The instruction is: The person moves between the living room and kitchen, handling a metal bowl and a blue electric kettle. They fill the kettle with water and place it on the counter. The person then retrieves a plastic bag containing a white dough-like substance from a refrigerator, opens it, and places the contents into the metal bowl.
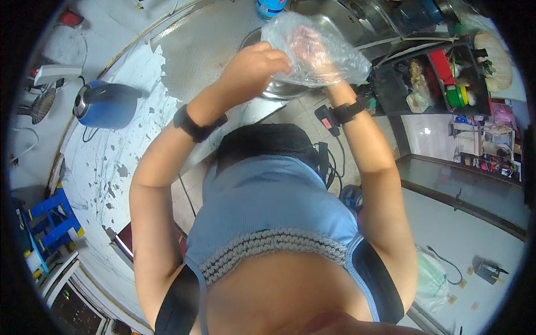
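Observation:
A crinkled clear plastic bag (pixel 349 63) surrounds my right hand (pixel 312 48), which shows blurred through the film. Whether those fingers hold anything inside cannot be made out. My left hand (pixel 253 69) is at the bag's left edge, its fingers bent and the film pinched at their tips. Below both hands is a round stainless steel bowl (pixel 284 91), largely covered by them and the bag. The bowl sits near the edge of the metal-topped counter (pixel 197 54). Each wrist wears a black band.
A blue bottle (pixel 270 7) and a large metal pan (pixel 331 16) stand behind the bag. On the left of the counter is a blue electric kettle (pixel 109 104). A dark shelf (pixel 389 98) with bagged goods and containers is at right. Cables (pixel 335 167) hang beside my right side.

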Demonstrator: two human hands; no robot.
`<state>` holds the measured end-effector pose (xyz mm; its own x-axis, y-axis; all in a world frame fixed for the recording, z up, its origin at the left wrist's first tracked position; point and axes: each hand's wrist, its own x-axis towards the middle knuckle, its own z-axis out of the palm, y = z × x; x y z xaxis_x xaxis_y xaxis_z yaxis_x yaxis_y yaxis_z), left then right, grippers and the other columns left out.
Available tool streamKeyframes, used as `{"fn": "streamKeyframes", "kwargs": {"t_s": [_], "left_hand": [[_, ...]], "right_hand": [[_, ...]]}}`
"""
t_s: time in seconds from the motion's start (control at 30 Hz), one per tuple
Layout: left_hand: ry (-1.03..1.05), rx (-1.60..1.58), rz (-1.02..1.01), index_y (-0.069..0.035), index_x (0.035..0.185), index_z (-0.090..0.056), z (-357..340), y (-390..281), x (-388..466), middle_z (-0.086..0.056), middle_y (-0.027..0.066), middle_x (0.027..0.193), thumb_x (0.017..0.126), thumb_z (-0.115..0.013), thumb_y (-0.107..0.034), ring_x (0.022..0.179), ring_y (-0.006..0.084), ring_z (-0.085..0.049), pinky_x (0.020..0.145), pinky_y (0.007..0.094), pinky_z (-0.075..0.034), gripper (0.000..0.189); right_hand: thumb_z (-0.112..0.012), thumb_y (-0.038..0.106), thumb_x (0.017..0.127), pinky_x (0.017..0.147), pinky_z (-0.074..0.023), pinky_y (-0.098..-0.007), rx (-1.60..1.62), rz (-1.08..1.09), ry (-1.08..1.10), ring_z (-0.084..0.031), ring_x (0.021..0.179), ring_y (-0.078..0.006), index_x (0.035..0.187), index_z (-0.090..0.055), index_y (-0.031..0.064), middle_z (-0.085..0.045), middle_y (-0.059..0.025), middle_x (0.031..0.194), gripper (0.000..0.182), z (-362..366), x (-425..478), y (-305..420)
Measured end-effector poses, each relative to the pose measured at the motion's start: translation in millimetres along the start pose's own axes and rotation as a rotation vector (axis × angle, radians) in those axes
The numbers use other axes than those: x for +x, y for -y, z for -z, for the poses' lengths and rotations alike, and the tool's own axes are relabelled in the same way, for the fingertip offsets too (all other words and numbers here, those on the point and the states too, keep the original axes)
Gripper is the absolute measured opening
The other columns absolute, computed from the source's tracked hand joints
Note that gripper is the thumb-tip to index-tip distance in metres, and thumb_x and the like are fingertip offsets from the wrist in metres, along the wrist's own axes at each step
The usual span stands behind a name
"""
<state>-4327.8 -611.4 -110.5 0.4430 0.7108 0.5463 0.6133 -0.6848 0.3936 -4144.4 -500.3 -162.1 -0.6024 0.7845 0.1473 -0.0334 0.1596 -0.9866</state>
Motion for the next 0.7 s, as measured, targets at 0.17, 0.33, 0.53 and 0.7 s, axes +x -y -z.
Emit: {"fn": "streamKeyframes", "kwargs": {"t_s": [0.17, 0.33, 0.53, 0.7], "left_hand": [[0.004, -0.205, 0.046, -0.006, 0.088, -0.064, -12, -2, -11, -0.065, 0.0075, 0.096, 0.063, -0.049, 0.01, 0.088, 0.028, -0.055, 0.079, 0.0352, -0.045, 0.034], [0.011, -0.362, 0.174, -0.007, 0.095, -0.063, -21, 10, -32, -0.063, 0.0131, 0.096, 0.069, -0.049, 0.007, 0.084, 0.0297, -0.055, 0.074, 0.0342, -0.046, 0.032], [0.245, -0.76, 0.539, -0.004, 0.103, -0.062, 14, 17, -52, -0.062, 0.0057, 0.096, 0.081, -0.054, -0.003, 0.086, 0.0156, -0.055, 0.078, 0.0292, -0.043, 0.023], [-0.106, -1.037, 0.771, -0.005, 0.103, -0.059, 25, 56, -59, -0.061, 0.0008, 0.092, 0.088, -0.053, -0.015, 0.081, 0.0087, -0.054, 0.077, 0.0224, -0.043, 0.02]], "right_hand": [[-0.071, 0.037, 0.074, 0.102, -0.0314, -0.0389, 0.324, -0.031, 0.106, -0.034, 0.125, -0.0276, 0.143, 0.0, 0.0178, -0.033, -0.0156, 0.136, 0.101, -13, -10, 6], [-0.068, 0.043, 0.074, 0.1, -0.0348, -0.0419, 1.045, -0.111, 0.275, -0.038, 0.122, -0.0267, 0.14, -0.021, 0.0092, -0.039, -0.0133, 0.13, 0.087, -26, -2, 5], [-0.06, 0.009, 0.081, 0.088, -0.0465, -0.0378, 0.866, -0.077, -0.033, -0.056, 0.095, -0.0196, 0.123, -0.045, 0.0057, -0.056, -0.0072, 0.107, 0.045, -35, -10, 22], [-0.061, 0.009, 0.079, 0.087, -0.045, -0.0328, 0.575, -0.46, 0.029, -0.054, 0.098, -0.017, 0.119, -0.052, 0.0078, -0.057, -0.0051, 0.11, 0.041, -46, -43, 14]]}}
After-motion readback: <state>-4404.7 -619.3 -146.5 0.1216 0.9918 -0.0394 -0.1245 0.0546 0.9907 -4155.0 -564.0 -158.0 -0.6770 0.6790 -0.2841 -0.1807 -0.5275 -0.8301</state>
